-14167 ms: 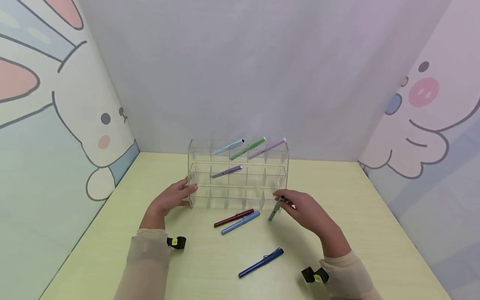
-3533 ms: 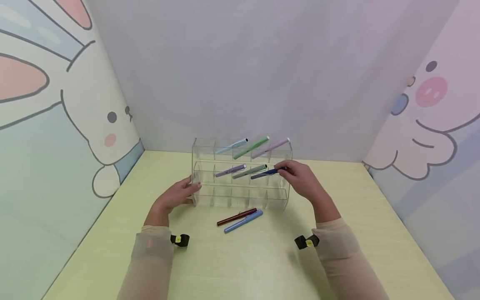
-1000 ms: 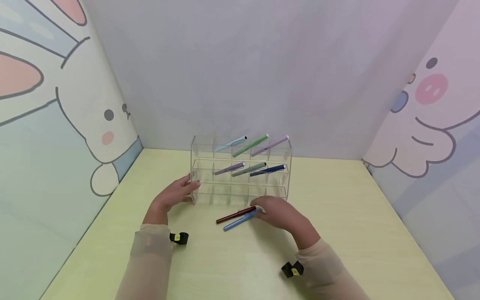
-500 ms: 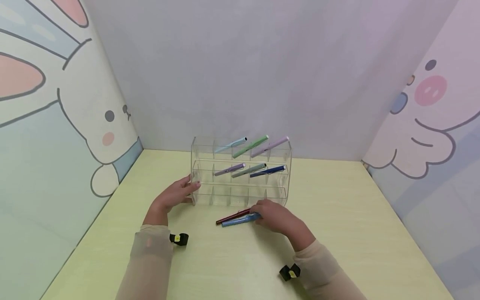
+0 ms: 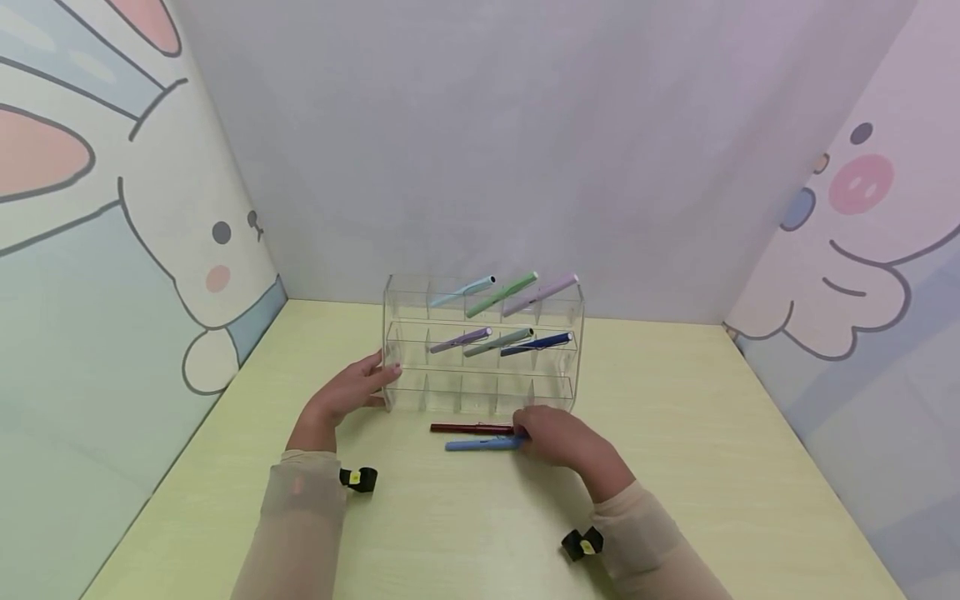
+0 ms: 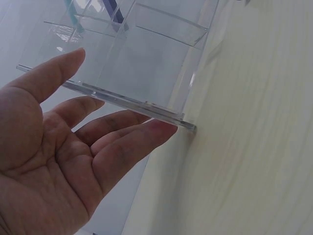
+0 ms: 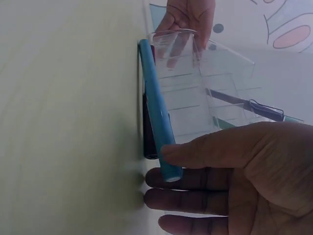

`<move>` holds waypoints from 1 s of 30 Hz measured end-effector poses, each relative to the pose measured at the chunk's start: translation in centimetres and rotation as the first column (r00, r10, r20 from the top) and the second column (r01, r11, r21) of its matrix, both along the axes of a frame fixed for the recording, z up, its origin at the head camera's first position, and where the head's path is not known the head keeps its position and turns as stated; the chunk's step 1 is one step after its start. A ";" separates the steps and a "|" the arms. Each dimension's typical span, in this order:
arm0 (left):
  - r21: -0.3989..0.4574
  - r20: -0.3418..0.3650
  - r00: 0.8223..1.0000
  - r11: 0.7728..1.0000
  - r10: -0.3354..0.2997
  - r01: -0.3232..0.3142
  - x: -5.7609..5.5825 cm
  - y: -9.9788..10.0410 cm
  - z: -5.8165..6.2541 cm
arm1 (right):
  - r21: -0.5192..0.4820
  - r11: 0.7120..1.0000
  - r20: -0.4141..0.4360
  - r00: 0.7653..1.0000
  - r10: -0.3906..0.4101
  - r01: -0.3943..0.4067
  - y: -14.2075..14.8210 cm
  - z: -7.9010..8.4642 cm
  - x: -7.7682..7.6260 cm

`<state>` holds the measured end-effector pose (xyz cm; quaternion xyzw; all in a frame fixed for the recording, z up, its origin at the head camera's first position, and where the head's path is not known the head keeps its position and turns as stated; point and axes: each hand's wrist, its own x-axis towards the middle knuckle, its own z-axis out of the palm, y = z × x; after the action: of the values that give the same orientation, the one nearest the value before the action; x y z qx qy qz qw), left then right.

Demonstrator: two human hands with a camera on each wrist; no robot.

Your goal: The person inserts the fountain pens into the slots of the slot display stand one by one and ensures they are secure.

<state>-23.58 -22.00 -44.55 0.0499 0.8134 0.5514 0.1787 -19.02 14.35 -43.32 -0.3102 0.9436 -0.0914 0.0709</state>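
Observation:
My left hand (image 5: pixel 348 390) holds the left side of a clear three-tier pen rack (image 5: pixel 513 383); the left wrist view shows its fingertips (image 6: pixel 164 128) against the side panel and the thumb reaching past it. My right hand (image 5: pixel 558 435) is at the table in front of the rack, pinching the right end of a light blue pen (image 5: pixel 480 445). In the right wrist view, the thumb presses on this pen (image 7: pixel 155 98), while the fingertip opposite is mostly hidden. Beside it lies a dark red pen (image 5: pixel 465 428), its right end close to my fingers; contact there is unclear.
The top tier bears a pale blue pen (image 5: pixel 463 291), a green pen (image 5: pixel 502 294) and a lilac pen (image 5: pixel 542 294). Below them lean a purple pen (image 5: pixel 461 340), a grey-green pen (image 5: pixel 498 342) and a navy pen (image 5: pixel 536 344). The lowest tier holds no pens.
The grey-green and navy pens went into the middle tier. My right hand then came down to the light blue pen. Both table pens have swung nearly parallel to the rack. My left hand stayed put.

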 end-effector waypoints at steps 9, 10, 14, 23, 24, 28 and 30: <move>0.007 -0.004 1.000 1.000 -0.010 0.010 0.0 0.0 0.1 | -0.182 0.983 0.108 0.994 0.004 0.016 1.3 2.5 -0.1; 0.009 -0.004 1.000 1.000 -0.012 0.012 -0.1 0.0 0.1 | -0.203 0.979 0.111 0.994 0.006 0.016 1.3 2.8 0.0; 0.013 -0.003 1.000 1.000 -0.009 0.009 -0.1 0.0 0.1 | -0.254 0.967 0.095 0.996 -0.002 0.026 1.4 3.8 0.3; 0.008 0.010 1.000 1.000 0.004 -0.004 -0.1 0.1 0.1 | -0.326 0.944 0.048 0.998 -0.030 0.044 1.9 5.4 0.9; 0.007 0.009 1.000 1.000 0.003 -0.003 -0.2 0.1 0.1 | -0.332 0.943 0.034 0.999 -0.030 0.039 2.0 5.5 1.0; 0.006 0.008 1.000 1.000 0.001 -0.001 -0.2 0.1 0.1 | -0.326 0.945 -0.037 0.999 -0.035 0.021 2.2 5.9 1.2; 0.005 0.010 1.000 1.000 0.002 -0.002 -0.2 0.1 0.0 | -0.312 0.950 -0.056 0.998 -0.041 0.021 2.2 5.9 1.2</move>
<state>-23.78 -21.94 -44.53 0.0465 0.8112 0.5537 0.1820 -17.78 16.51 -37.38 -0.3054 0.9239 -0.2304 -0.0096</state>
